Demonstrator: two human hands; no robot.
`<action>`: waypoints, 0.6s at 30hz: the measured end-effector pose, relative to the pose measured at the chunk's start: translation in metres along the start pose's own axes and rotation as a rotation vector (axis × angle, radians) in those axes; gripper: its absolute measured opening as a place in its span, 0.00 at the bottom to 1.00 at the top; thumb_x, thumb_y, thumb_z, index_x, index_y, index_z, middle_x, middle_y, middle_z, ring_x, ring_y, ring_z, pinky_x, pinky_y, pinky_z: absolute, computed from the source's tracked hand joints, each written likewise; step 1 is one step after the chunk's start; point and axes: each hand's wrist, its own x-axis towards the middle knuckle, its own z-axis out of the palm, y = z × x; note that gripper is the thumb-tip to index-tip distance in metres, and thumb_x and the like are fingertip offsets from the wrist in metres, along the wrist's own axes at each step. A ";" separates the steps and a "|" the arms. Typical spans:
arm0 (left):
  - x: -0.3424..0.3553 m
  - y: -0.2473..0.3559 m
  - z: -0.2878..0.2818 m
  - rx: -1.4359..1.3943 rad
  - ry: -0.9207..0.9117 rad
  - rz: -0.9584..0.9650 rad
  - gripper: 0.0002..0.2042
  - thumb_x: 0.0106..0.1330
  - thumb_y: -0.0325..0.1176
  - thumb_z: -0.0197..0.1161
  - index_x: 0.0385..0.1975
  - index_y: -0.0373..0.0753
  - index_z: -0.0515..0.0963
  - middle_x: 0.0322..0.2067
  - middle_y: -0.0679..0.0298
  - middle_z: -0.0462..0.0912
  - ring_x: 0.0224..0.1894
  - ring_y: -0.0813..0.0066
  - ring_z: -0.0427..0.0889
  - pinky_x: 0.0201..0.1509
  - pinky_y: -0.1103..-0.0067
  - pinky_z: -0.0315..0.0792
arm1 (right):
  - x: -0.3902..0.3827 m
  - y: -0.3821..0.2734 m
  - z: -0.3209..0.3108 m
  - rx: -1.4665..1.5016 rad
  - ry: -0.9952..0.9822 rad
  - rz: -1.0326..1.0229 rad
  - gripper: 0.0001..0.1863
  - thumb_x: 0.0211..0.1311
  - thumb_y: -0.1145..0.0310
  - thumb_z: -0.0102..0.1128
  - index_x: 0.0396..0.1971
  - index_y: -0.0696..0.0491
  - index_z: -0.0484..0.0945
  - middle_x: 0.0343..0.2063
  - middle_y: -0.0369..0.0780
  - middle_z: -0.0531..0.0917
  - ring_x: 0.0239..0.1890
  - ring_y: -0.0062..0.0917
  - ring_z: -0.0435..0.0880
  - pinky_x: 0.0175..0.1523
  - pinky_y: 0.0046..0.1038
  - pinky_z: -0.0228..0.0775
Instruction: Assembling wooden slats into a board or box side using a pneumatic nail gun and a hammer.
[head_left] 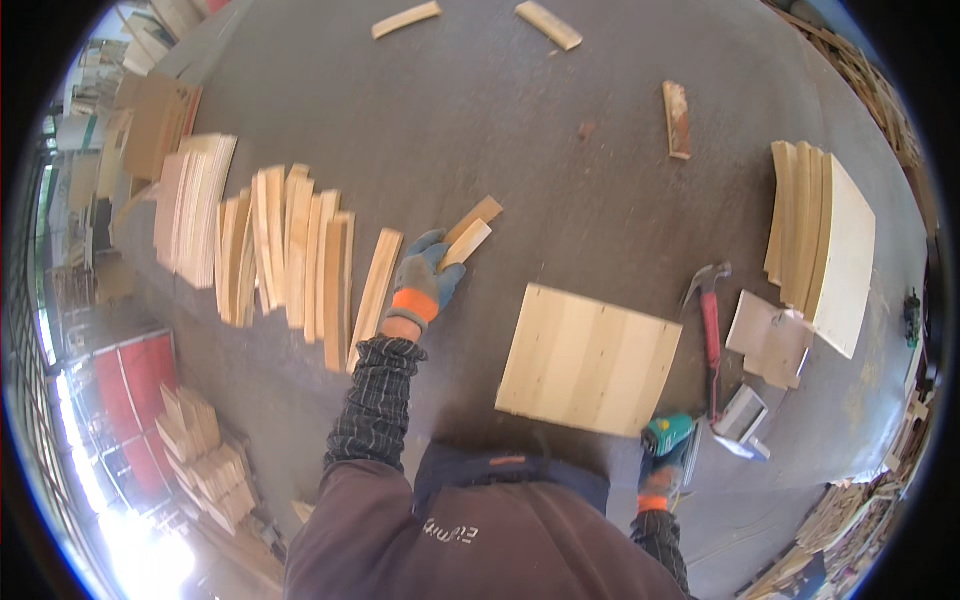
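Note:
My left hand (420,275), in a grey-blue glove with an orange cuff, is closed around two short wooden strips (470,240) that point away to the upper right. Just left of it lies a longer wooden strip (377,285) on the table. My right hand (662,467), gloved alike and low by the table's near edge, grips a green power tool (667,434) whose exact kind is partly hidden. A square panel of pale boards (590,360) with small dark marks in rows lies between the hands; the tool's head is at its near right corner.
Wooden strips (300,250) and thin panels (195,205) stand in a row at left. A red-handled hammer (711,340), a metal-and-white tool (741,415), cardboard pieces (768,338) and stacked panels (845,255) are at right. Loose offcuts (677,120) lie on the far table.

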 end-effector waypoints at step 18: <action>-0.076 -0.034 0.000 0.394 0.361 0.355 0.19 0.66 0.34 0.70 0.57 0.42 0.84 0.60 0.51 0.83 0.65 0.47 0.78 0.67 0.58 0.74 | 0.005 -0.022 0.000 -0.751 0.080 0.040 0.52 0.65 0.78 0.60 0.84 0.48 0.42 0.68 0.52 0.79 0.67 0.45 0.81 0.66 0.39 0.74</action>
